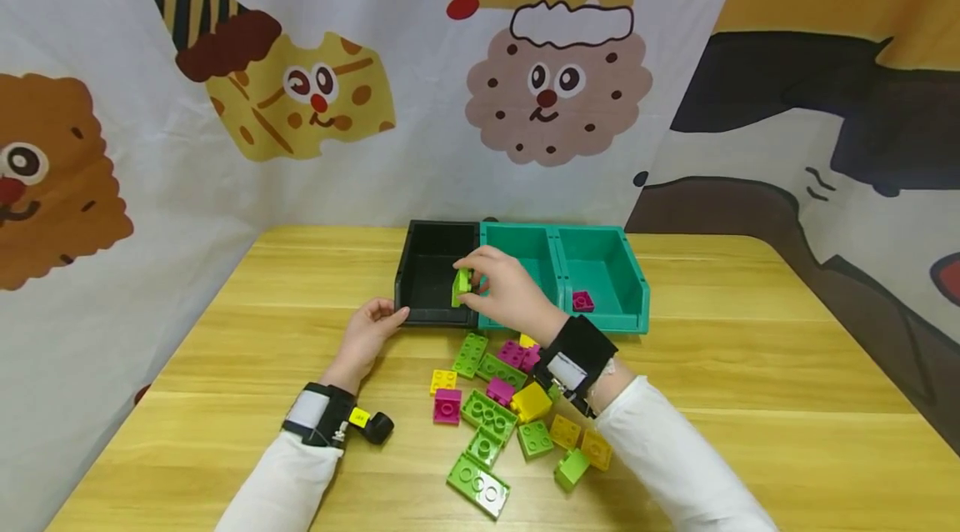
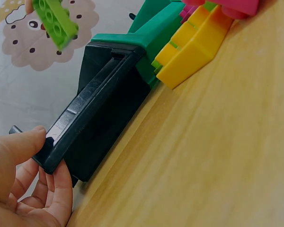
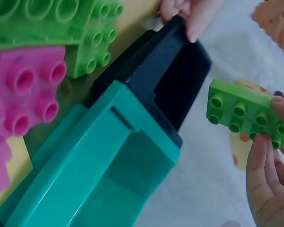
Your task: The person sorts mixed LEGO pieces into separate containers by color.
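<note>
My right hand (image 1: 506,286) pinches a long green toy building brick (image 3: 246,111) between thumb and fingers, above the black bin (image 1: 438,317). In the right wrist view the brick's studs face the camera. My left hand (image 1: 367,340) grips the front left corner of the black bin, thumb on top of the rim and fingers curled beneath, as the left wrist view (image 2: 33,179) shows. Two teal bins (image 1: 600,234) stand joined to the black one on its right. A magenta brick (image 1: 582,302) lies in the rightmost teal bin.
Loose bricks lie in front of the bins: several green ones (image 1: 478,485), yellow ones (image 1: 532,403) and magenta ones (image 1: 447,406). Some sit under the right forearm. A printed cloth (image 1: 420,182) hangs behind the wooden table (image 1: 720,399).
</note>
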{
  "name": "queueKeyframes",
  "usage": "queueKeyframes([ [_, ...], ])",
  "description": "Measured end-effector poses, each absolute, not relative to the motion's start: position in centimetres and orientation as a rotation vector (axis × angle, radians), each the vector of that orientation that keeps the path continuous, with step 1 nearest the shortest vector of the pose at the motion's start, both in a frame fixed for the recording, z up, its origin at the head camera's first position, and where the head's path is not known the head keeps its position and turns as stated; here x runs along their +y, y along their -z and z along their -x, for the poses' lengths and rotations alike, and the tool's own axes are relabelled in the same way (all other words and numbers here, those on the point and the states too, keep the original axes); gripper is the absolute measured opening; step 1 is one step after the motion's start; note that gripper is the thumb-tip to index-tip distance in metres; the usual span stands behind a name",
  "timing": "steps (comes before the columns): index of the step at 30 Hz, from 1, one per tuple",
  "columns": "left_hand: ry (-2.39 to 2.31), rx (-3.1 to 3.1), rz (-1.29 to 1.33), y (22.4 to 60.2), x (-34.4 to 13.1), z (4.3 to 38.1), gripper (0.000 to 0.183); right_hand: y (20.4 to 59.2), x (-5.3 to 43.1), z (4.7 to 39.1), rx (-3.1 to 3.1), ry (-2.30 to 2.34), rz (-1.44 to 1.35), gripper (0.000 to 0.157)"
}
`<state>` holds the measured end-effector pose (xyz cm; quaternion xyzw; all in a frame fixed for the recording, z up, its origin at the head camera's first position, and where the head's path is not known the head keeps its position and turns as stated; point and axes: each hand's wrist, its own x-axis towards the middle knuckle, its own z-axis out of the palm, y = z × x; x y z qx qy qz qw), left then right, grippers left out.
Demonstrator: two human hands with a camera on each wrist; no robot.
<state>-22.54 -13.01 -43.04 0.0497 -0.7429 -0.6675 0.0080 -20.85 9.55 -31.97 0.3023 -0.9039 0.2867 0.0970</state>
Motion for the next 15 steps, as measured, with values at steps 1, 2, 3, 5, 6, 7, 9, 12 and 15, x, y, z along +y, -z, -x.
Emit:
queueKeyframes([
  [1, 2.085, -2.323, -0.155, 43.0, -13.0, 22.5, 0.021, 32.0, 9.3, 21.0, -2.686, -0.829, -0.903, 0.040],
  [2, 2.082, -2.325, -0.156, 43.0, -13.0, 22.5, 0.021, 32.1, 9.1, 21.2, -2.699, -0.804, -0.910, 0.039],
  [3, 2.079, -2.327, -0.157, 43.0, -13.0, 22.5, 0.022, 32.2, 8.9, 21.4, -2.715, -0.775, -0.917, 0.039],
  [5, 2.075, -2.331, -0.162, 42.9, -13.0, 22.5, 0.022, 32.4, 8.6, 21.6, -2.747, -0.721, -0.941, 0.039],
  [6, 2.076, -2.332, -0.163, 42.9, -13.0, 22.5, 0.022, 32.6, 8.4, 21.7, -2.763, -0.692, -0.952, 0.039],
  [7, 2.077, -2.333, -0.164, 42.9, -13.0, 22.5, 0.023, 32.7, 8.3, 21.8, -2.774, -0.659, -0.964, 0.039],
  [9, 2.082, -2.332, -0.165, 42.9, -13.0, 22.4, 0.023, 33.0, 8.0, 21.9, -2.780, -0.599, -0.983, 0.038],
  [12, 2.084, -2.334, -0.162, 42.8, -13.0, 22.4, 0.023, 33.3, 7.7, 21.9, -2.770, -0.518, -1.005, 0.038],
  [15, 2.090, -2.328, -0.161, 42.8, -13.0, 22.4, 0.022, 33.5, 7.5, 22.0, -2.752, -0.447, -1.031, 0.038],
])
